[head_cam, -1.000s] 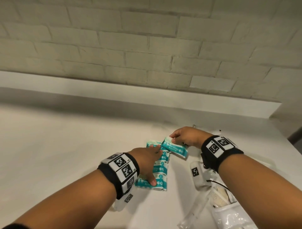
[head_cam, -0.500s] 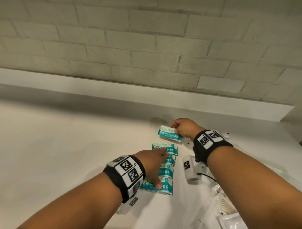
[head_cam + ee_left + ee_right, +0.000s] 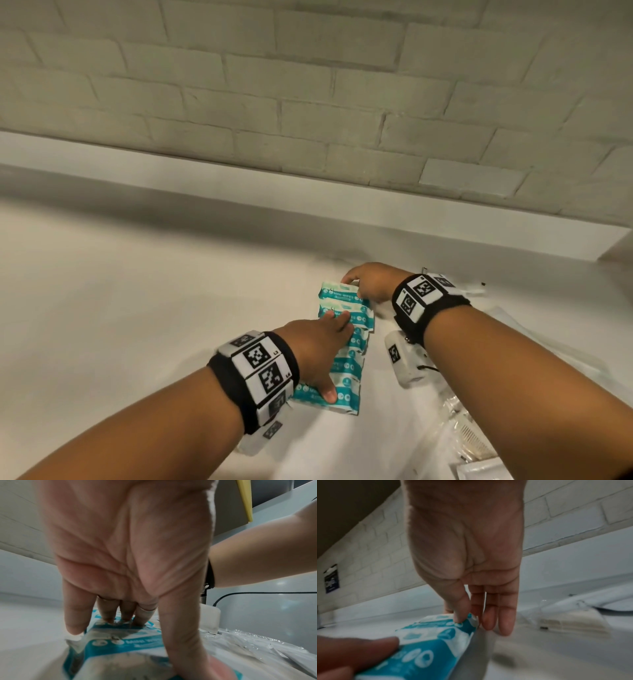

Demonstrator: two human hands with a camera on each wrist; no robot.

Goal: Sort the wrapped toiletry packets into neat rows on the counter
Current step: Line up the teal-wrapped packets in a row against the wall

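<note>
Several teal and white wipes packets (image 3: pixel 346 366) lie side by side in one column on the white counter (image 3: pixel 137 325). My left hand (image 3: pixel 318 353) lies flat on the column, its straight fingers (image 3: pixel 126 614) pressing a far packet and its thumb on the nearest one. At the far end of the column my right hand (image 3: pixel 364 286) pinches the right end of the farthest packet (image 3: pixel 337 293) between thumb and forefinger (image 3: pixel 458 614). That packet (image 3: pixel 436 628) lies against the one before it.
Clear plastic-wrapped packets (image 3: pixel 476 445) lie in a loose heap at the near right, beside my right forearm. A raised ledge (image 3: pixel 308 205) and a brick wall close off the back. Bare counter stretches to the left.
My right hand has brought its packet back from a spot farther off and set it against the far end of the column. My left hand has stayed on the packets.
</note>
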